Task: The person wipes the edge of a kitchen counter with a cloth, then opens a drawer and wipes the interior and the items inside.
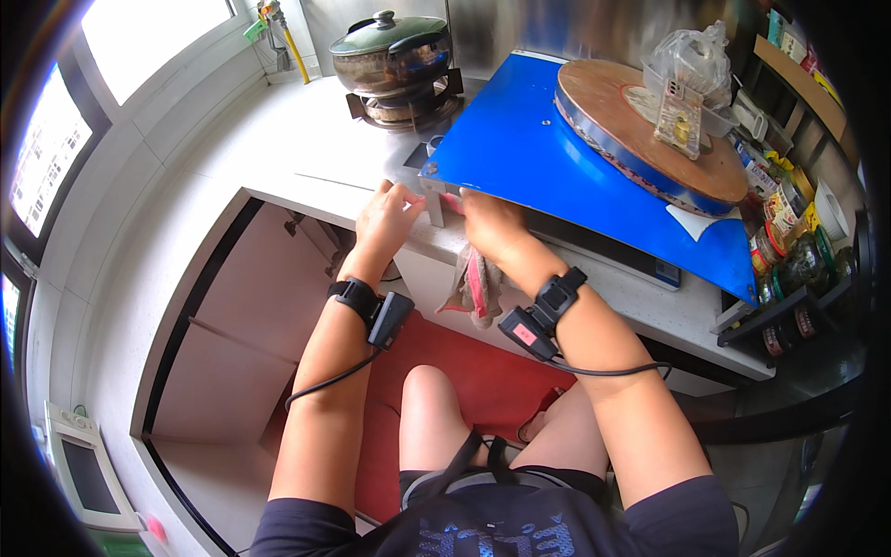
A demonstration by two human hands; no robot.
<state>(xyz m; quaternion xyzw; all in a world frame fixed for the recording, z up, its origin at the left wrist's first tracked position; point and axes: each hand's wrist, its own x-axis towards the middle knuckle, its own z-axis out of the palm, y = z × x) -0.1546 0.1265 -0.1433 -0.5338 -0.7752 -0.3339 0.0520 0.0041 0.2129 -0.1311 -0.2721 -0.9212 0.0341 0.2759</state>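
My left hand [385, 219] is at the counter's front edge, fingers curled, just left of the metal leg [432, 207] under the corner of a blue panel [501, 139]. A small pinkish bit shows at its fingertips; I cannot tell whether it is cloth. Partly under the panel's front edge, my right hand [491, 217] grips a grey and pink cloth [479, 285]. Part of the cloth hangs down over the counter front, and a pink piece shows beside the leg. The panel hides some right fingers.
On the panel lie a round wooden board [605, 104], a phone [679, 122] and a bagged plastic container [692, 63]. A lidded pot [391, 56] stands on a gas burner [407, 108]. Jars [800, 257] crowd the right side. Below the counter, an open cabinet [230, 334] lies left.
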